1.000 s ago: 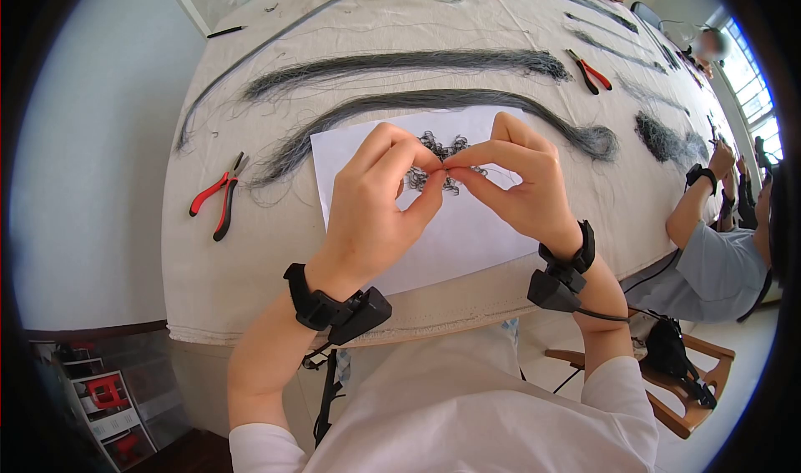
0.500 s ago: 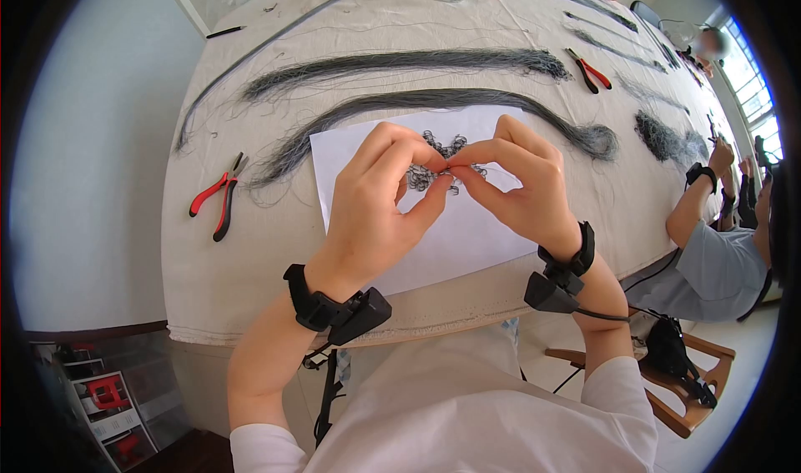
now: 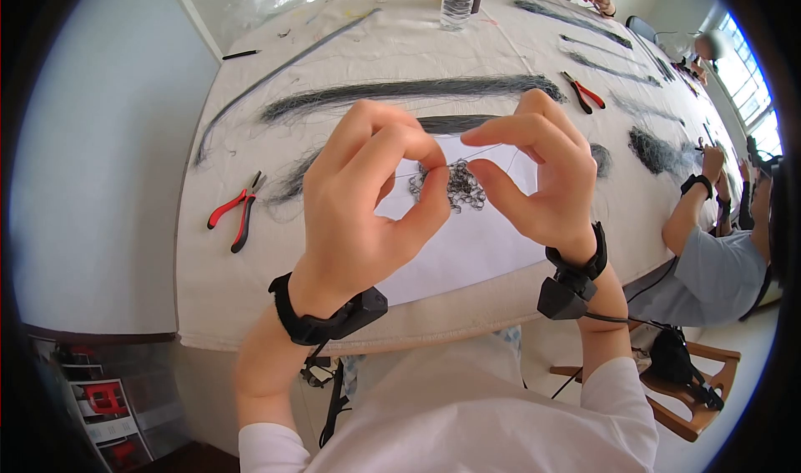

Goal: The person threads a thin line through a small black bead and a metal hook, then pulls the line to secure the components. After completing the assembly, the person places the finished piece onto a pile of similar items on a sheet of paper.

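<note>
While the left hand (image 3: 360, 177) pinches a wire (image 3: 481, 153) at mid-frame, its length slanting up rightward, the right hand (image 3: 555, 173) waits just beside, thumb and forefinger parted around it; beyond, loops (image 3: 467, 193) lie on paper (image 3: 455, 264).

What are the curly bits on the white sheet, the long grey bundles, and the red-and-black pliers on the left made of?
Curly bits: dark, perhaps fine wire or stiff filament, since the small loops hold their shape. Grey bundles: wire or synthetic fibre, faintly glossy; thin loose strands stray from the ends. Pliers: probably metal, dark-grey tips; smooth grips look like plastic or rubber.
</note>
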